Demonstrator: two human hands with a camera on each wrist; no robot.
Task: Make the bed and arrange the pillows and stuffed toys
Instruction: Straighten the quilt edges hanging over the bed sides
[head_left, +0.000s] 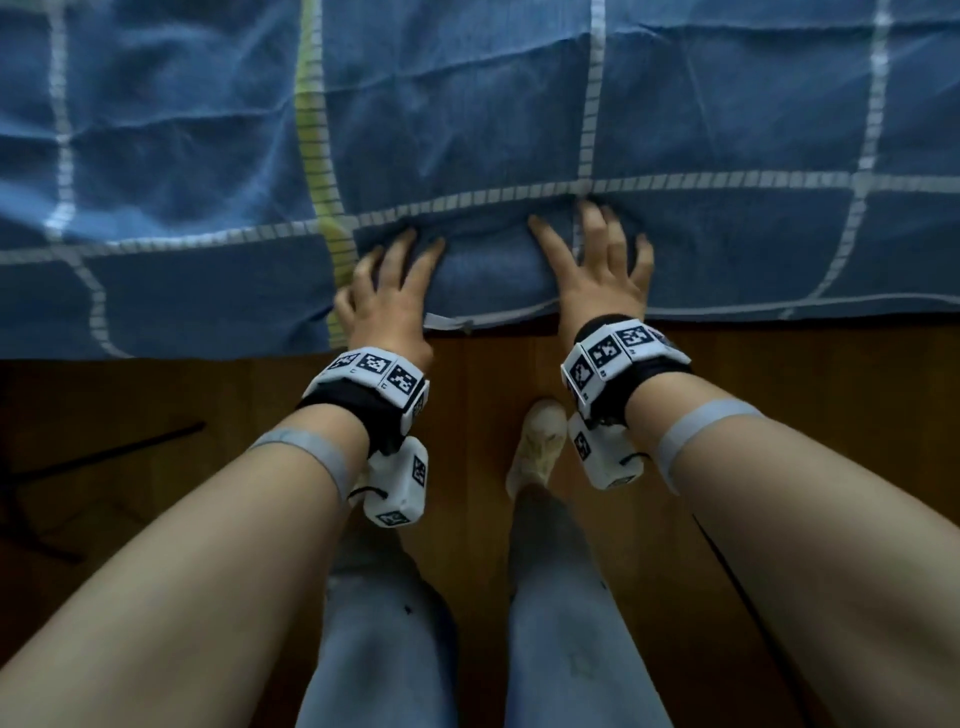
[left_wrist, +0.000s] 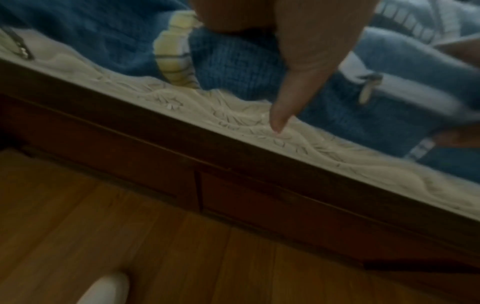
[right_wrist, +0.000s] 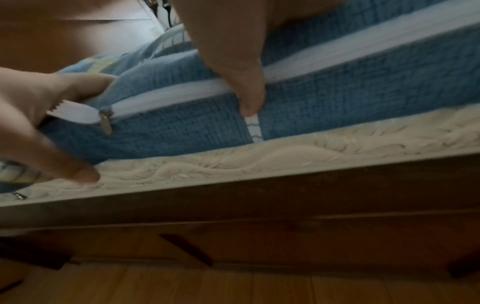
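Both hands, left and right, grip spread, fingers flat on blue quilt edge over mattress.

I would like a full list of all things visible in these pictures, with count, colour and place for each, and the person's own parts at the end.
quilt: one, blue with pale grid stripes and one yellow stripe, spread over the bed, its edge at the near side
zipper pull: one, metal, on the quilt's white-edged seam
mattress: one, cream with a stitched pattern, under the quilt
bed frame: one, dark brown wood, below the mattress
floor: light brown wood planks, beside the bed
wrist bands: two, white with black markers, one on each wrist
left hand: fingers spread, resting on the quilt edge
right hand: fingers spread on the quilt, thumb down over its edge
legs: two, in blue jeans
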